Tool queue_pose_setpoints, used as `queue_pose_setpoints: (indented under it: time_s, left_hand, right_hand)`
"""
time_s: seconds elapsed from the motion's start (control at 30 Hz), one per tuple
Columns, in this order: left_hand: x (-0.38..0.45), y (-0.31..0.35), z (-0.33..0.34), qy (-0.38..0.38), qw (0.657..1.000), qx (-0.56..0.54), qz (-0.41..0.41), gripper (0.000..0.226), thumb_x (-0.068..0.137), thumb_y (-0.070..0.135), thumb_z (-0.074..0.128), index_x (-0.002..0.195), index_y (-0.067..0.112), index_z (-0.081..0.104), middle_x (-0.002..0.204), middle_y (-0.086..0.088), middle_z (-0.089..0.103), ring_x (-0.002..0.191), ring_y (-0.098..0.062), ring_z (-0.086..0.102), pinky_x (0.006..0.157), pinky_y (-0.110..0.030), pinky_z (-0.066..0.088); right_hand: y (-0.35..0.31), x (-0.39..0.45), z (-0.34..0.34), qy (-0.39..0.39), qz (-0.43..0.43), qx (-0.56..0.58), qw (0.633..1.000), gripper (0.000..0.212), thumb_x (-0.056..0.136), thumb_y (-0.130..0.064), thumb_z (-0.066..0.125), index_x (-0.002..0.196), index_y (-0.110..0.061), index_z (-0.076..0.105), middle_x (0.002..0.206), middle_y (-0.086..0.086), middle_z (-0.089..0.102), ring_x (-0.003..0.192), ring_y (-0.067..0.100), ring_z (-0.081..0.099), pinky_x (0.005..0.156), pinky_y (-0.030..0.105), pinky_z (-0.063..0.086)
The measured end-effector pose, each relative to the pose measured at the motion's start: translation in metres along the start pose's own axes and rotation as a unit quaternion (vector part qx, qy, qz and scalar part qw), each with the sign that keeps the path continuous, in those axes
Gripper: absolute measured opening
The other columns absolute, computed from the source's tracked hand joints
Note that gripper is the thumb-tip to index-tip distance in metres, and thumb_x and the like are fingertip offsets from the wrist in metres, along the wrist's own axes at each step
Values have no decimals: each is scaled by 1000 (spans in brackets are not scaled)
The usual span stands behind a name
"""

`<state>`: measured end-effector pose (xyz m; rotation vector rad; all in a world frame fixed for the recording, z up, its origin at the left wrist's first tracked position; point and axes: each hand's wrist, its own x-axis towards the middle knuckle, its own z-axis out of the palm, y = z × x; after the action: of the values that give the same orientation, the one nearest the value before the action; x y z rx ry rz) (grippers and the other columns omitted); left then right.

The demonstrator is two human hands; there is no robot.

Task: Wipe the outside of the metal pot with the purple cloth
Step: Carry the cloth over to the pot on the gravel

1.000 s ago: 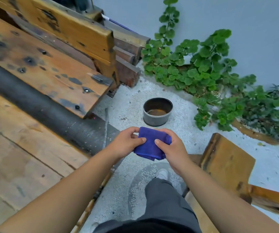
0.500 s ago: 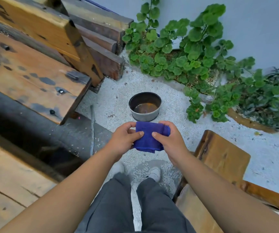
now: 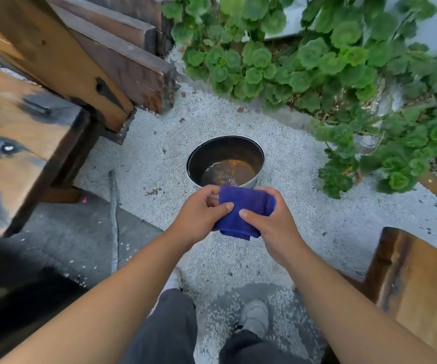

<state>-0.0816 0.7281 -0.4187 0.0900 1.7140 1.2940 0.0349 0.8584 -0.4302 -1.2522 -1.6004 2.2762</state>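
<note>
Both grips pinch the folded purple cloth [image 3: 243, 214]: the left hand [image 3: 199, 214] with thumb on top, the right hand [image 3: 270, 219] wrapping its far right corner, forearms stretched forward. Just beyond, the round metal pot [image 3: 225, 161] sits on pale gravel [image 3: 159, 158], brownish liquid inside. Leafy plants [image 3: 304, 61] stand far right, rough timber planks [image 3: 41, 74] left.

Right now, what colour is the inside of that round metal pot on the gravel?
Dark brown, rusty orange at the bottom of the round metal pot, in the head view.
</note>
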Motion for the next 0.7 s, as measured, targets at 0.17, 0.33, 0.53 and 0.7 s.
queue_pose_setpoints:
  time_s: [0.17,0.33,0.53,0.7]
  left_hand:
    - [98,-64,16,-44,997,12,61,24,90,20,66,112,27,65,97,-1,77,91,-16,72,76,-30,57]
    - [178,-108,23,47,976,170,124,53,86,37,63,136,21,57,128,-6,66,118,-19,62,106,-36,45]
    - [224,-131,42,20,787,596,160,37,90,53,54,121,35,51,114,-4,70,104,-33,65,75,-38,51]
    - [230,-136,39,83,756,611,221,21,97,44,48,87,26,47,82,2,69,78,-31,64,58,-33,43]
  right_hand:
    - [68,85,-34,37,-34,2,999,43,66,-14,77,92,-43,61,92,-10,69,83,11,66,68,31,56]
    - [110,145,-68,128,-78,51,987,47,65,-10,76,103,-31,57,104,-1,65,86,10,66,69,30,54]
    - [117,179,-95,174,-115,30,978,56,63,-18,80,105,-45,52,114,-2,59,89,10,66,81,41,58]
    - [112,192,-101,216,-98,-16,971,55,54,-40,80,100,-54,52,112,-13,63,96,9,66,88,45,56]
